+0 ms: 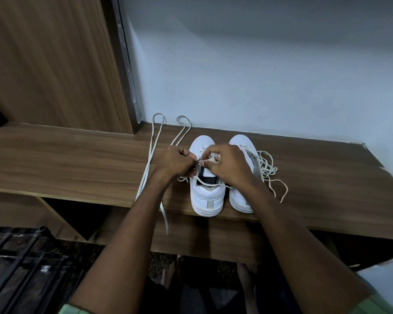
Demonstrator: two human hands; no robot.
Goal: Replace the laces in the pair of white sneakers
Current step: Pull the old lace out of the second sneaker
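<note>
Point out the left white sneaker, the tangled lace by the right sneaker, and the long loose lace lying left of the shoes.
left white sneaker point(206, 201): head view, heel.
tangled pale lace point(268, 168): head view, middle of the bundle.
long loose pale lace point(149, 158): head view, mid-length.

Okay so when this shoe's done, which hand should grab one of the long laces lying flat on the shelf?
Probably the left hand. The long laces lie straight on the wooden shelf just beyond its knuckles, nothing between. The right hand would have to cross over the left sneaker.
</note>
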